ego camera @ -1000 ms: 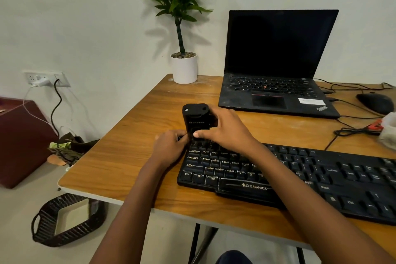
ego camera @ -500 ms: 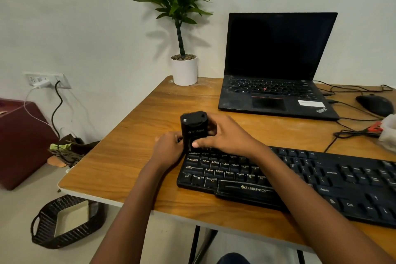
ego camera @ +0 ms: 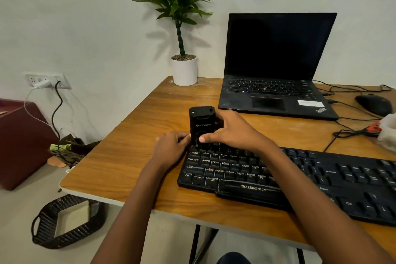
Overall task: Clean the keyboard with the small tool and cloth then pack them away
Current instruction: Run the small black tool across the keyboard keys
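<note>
Two hands [ego camera: 171, 149] [ego camera: 233, 130], one tool [ego camera: 201, 122], one keyboard [ego camera: 334, 176]

Keyboard [ego camera: 342, 178] and white bundle [ego camera: 389, 133] are cut off at the right edge

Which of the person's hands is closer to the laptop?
Right. The right hand grips the small black tool in front of the laptop, near its front-left corner. The left hand is farther off, at the keyboard's upper-left corner.
</note>
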Motion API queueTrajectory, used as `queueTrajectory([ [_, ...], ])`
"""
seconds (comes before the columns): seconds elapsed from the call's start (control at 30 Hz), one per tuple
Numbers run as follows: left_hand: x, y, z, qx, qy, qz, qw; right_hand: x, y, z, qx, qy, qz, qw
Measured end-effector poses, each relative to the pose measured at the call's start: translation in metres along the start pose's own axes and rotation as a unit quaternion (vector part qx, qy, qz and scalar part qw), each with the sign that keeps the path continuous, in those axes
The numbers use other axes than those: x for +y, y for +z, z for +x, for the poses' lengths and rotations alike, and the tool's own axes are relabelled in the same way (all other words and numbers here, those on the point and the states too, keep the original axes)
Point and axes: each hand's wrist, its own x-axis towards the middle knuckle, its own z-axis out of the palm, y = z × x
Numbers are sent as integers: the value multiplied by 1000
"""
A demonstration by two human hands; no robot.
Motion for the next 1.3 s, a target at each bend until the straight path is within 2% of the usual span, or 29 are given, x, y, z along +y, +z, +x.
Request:
queueTrajectory([
  [0.23,-6,0,2,-5,-8,-20,1000,-2,-3,-9,45,23,-36,998],
  [0.43,-2,0,1,1,-15,-9,1000,-3,-15,-24,45,41,-68,996],
  [0.53,1,-1,-1,4,-22,4,1000,-3,-22,-32,40,57,-75,995],
  [0.67,4,-2,-2,3,-18,-3,1000,-5,-49,-35,-9,116,-83,990],
  [0.7,5,-2,-2,4,-22,-2,1000,-7,-55,-33,7,125,-110,986],
  [0.77,7,-2,-2,3,-23,-3,1000,-13,-58,-30,104,115,-132,979],
  [0.83,7,-2,-2,-4,-22,-6,1000,-19,-51,-28,163,75,-20,984],
  [0.9,4,-2,-2,-9,-24,-13,1000,-23,-42,-26,132,48,53,989],
  [1.13,7,-4,-4,-2,-23,-6,1000,-30,-8,-11,-33,23,-3,999],
  [1.23,7,-5,-4,-3,-36,0,999,-32,-1,-7,-66,19,1,998],
  [1.3,8,-5,-4,-4,-34,4,999,-32,-1,-4,-49,6,-44,998],
])
